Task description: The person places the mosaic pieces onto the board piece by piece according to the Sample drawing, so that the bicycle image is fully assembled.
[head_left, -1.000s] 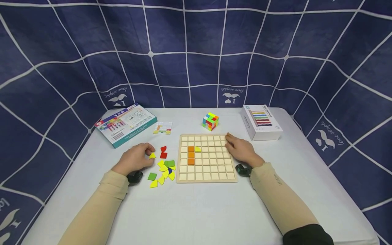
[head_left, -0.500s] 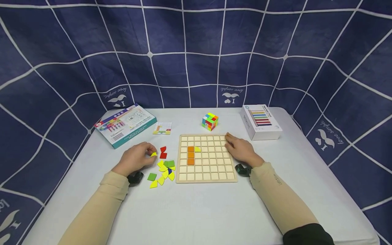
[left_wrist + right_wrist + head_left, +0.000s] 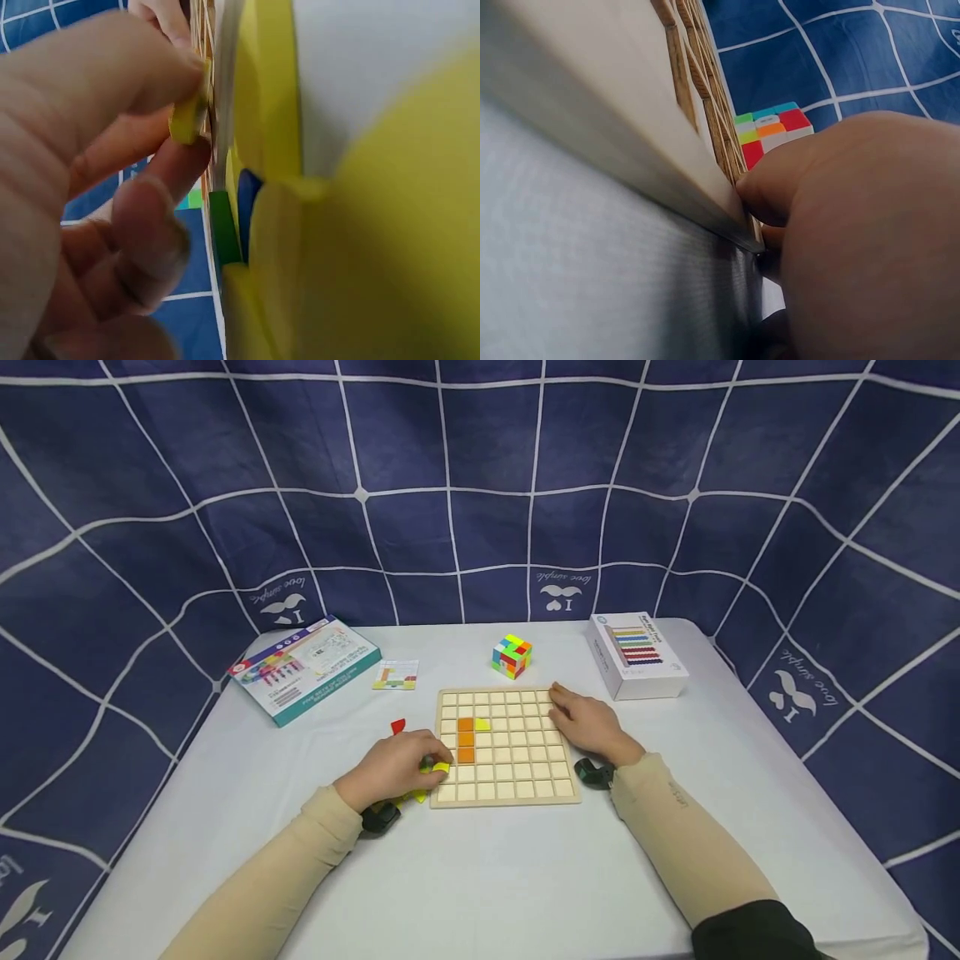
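My left hand [image 3: 397, 767] pinches a small yellow curved-edge tile [image 3: 187, 116] between thumb and fingertips, at the left edge of the wooden grid board [image 3: 506, 806]. Beneath that hand lie loose tiles, mostly hidden in the head view; the left wrist view shows yellow tiles [image 3: 266, 90], a green tile [image 3: 225, 229] and a blue tile [image 3: 246, 202]. On the board, three orange square tiles [image 3: 466, 739] form a column, with a yellow tile [image 3: 482, 724] right of the top one. My right hand [image 3: 592, 725] grips the board's right edge near its far corner, thumb on the rim.
Beyond the board stand a puzzle cube [image 3: 512, 657] and, at right, a white box [image 3: 637, 657]. At the far left lie a teal-edged box [image 3: 305, 670] and a small pattern card [image 3: 395, 675]. A red tile [image 3: 397, 726] shows past my left hand.
My left hand has moved right and nearer, carrying the yellow tile from left of the loose tiles over them to the board's left edge. My right hand has stayed on the board.
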Demonstrator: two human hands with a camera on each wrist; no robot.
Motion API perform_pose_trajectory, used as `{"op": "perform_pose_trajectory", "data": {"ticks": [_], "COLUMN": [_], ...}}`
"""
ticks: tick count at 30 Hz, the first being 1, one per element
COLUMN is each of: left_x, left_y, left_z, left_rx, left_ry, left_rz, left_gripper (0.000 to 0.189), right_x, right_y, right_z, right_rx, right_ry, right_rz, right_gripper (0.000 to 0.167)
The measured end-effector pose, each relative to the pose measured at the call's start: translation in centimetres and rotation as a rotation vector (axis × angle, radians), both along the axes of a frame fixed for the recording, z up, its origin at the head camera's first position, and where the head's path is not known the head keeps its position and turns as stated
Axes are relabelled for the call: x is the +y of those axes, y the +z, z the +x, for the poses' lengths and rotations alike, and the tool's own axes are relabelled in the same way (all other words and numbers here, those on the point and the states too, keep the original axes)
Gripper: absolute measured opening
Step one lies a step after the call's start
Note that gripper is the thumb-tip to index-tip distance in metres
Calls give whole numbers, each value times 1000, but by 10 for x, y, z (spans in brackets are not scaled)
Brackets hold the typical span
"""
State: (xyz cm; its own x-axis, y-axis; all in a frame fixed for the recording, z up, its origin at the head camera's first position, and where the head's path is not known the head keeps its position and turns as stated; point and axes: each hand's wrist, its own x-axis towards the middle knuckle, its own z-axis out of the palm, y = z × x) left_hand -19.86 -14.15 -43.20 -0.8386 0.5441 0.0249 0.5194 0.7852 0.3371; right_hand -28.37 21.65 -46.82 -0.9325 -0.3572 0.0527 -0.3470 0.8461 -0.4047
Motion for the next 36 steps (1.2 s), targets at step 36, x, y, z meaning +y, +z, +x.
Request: {"op": "perform_pose_trajectory", "data": {"ticks": [36], "left_x": [-16], "left_y": [2], "left_z": [10], "left_rx": [117], "left_ry": [-49], "left_rz": [95], "left_gripper": [13], "right_x": [-1], "right_y": [0], "right_z": [-2], "right_rx": [-15], "right_ry": [-6], "right_rz": [10], "right_gripper": [58]}}
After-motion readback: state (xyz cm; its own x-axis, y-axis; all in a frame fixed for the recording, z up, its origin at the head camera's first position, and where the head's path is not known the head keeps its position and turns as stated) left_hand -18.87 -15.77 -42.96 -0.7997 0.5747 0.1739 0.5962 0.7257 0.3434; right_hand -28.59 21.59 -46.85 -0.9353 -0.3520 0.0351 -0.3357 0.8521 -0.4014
